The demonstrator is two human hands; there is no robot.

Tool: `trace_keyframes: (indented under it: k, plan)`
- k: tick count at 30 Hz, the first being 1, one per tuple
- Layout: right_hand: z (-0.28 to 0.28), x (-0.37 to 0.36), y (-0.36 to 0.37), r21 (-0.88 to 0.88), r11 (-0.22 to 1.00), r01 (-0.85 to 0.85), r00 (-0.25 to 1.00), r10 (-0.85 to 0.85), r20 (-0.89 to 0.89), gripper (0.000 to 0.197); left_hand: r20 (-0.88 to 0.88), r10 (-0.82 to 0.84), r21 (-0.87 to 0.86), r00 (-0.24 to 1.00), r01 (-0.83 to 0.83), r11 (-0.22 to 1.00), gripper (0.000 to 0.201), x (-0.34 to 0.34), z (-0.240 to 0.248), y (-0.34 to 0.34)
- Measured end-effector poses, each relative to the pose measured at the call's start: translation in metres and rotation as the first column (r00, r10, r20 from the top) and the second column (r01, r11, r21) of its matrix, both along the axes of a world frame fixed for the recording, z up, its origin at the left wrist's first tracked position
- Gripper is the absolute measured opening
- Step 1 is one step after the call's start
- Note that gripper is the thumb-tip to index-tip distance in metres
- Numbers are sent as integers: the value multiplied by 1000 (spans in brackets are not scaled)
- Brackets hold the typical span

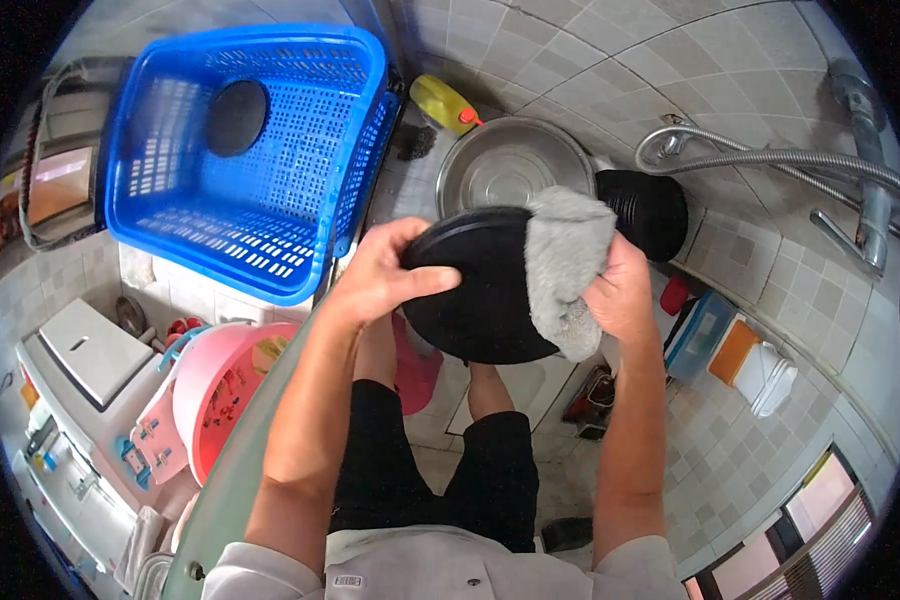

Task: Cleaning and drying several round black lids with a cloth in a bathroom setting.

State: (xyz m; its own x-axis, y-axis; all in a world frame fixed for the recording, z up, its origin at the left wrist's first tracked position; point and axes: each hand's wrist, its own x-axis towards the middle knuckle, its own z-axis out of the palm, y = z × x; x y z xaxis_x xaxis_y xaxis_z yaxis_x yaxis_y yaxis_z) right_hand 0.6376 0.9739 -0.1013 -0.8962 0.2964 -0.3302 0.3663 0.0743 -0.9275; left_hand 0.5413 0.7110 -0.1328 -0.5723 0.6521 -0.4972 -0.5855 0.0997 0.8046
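Observation:
A round black plate is held up in front of me, over my knees. My left hand grips its left rim, the thumb lying across the upper face. A damp-looking grey cloth drapes over the plate's right side. My right hand is closed on the cloth at that edge; whether its fingers also pinch the plate's rim is hidden. Behind the plate sits a round metal basin, partly covered by it. To the basin's right, several black ribbed pieces appear stacked.
A large blue plastic basket at the upper left holds one black disc. Beside the basin lies a yellow-green bottle with a red cap. A metal hose and pipe run along the right wall. Pink basins stand at lower left.

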Motion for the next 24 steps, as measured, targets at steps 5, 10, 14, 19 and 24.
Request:
trace_keyframes:
  k: [5,10,14,19,24]
  plan:
    - [30,-38,5,104,864,-493,858,462,225,32,-108,-163,-24,981,161,987,19,-3,9,27]
    - [-11,-2,17,-120,992,-50,994,61,88,27,53,403,75,914,-406,911,19,15,5,14]
    - [-48,39,-52,-367,474,800,588,-740,326,38,240,781,161,576,-817,553,20,39,-11,41]
    - [-57,82,-31,-364,740,565,814,-571,102,41,294,655,154,696,-711,686,33,56,-8,27]
    - [0,52,22,429,871,-239,971,207,121,38,153,4,134,988,-25,991,20,-15,-4,25]
